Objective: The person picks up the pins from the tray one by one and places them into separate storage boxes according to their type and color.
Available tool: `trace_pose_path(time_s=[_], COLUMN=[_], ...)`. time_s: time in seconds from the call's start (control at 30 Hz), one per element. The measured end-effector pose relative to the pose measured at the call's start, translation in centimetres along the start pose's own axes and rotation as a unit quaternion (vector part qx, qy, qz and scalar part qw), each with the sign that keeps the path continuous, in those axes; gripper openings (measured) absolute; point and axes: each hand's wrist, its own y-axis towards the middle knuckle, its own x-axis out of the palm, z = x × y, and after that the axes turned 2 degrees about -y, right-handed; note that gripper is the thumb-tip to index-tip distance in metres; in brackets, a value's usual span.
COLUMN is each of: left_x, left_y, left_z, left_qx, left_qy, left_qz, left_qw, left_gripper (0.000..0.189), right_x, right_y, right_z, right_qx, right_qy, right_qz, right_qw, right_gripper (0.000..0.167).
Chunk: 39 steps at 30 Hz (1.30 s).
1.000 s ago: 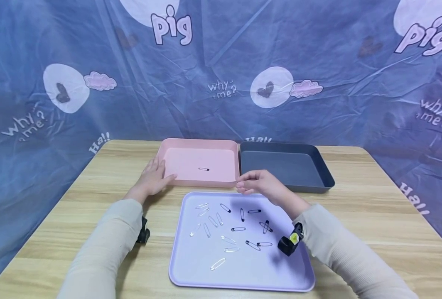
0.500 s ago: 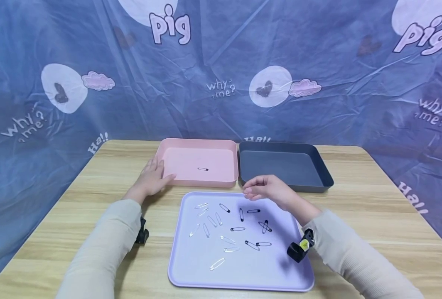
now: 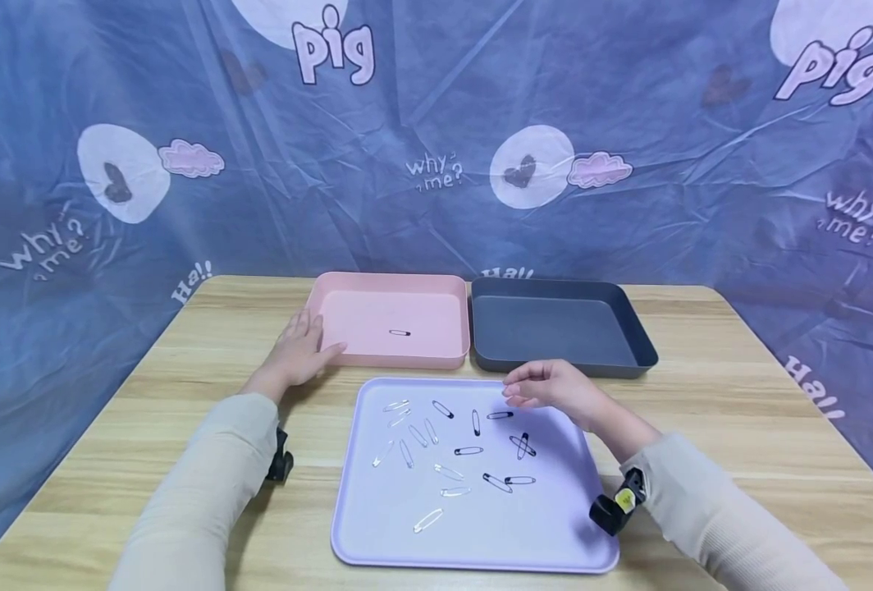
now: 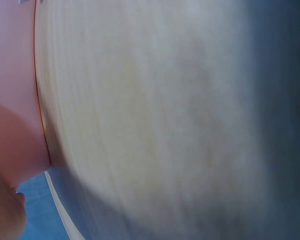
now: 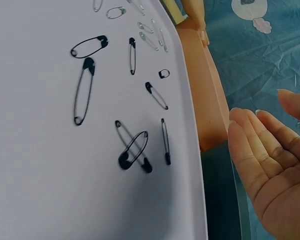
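Hands are holding nothing: the right hand (image 3: pixel 555 387), thumb parted from fingers, is hovering at the far edge of a lavender tray (image 3: pixel 525 533); the left hand (image 3: pixel 296 353), fingers extended, is touching the near-left corner of a pink tray (image 3: pixel 370 308). Silver safety pins (image 3: pixel 429 520) are lying on the lavender tray's left half, black safety pins (image 3: pixel 468 451) mostly farther right, two crossing. Beyond, one pin (image 3: pixel 399 332) is lying in the pink tray; a dark grey tray (image 3: pixel 555 328) is standing alongside.

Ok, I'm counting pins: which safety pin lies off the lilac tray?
The black-capped safety pin in the pink tray; the other visible pins lie on the lilac tray.
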Motion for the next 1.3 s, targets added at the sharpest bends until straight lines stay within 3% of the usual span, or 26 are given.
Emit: trace_pose_path(time_s=[0.5,0.83,1.3], left_x=[0.1,0.4,0.1], left_y=[0.0,0.1,0.3], left_z=[0.1,-0.2,-0.2], left_qx=[0.001,0.002,0.0], left_qy=[0.001,0.004,0.003], left_qz=[0.004,0.004,-0.005], left_qw=[1.0,1.0,1.0], left_gripper=[0.083,0.082,0.083], right_x=[0.0,0.1,0.0], right_y=[-1.7,-2.1,-2.5], right_z=[1.9,2.6,3.1], right_qx=[0.025,0.038,0.051], right_qy=[-0.033,-0.019,-0.074], right_qz=[0.006,-0.008,-0.006], right_qw=[0.9991,0.999,0.9959], right_gripper=[0.034,0.035,0.028])
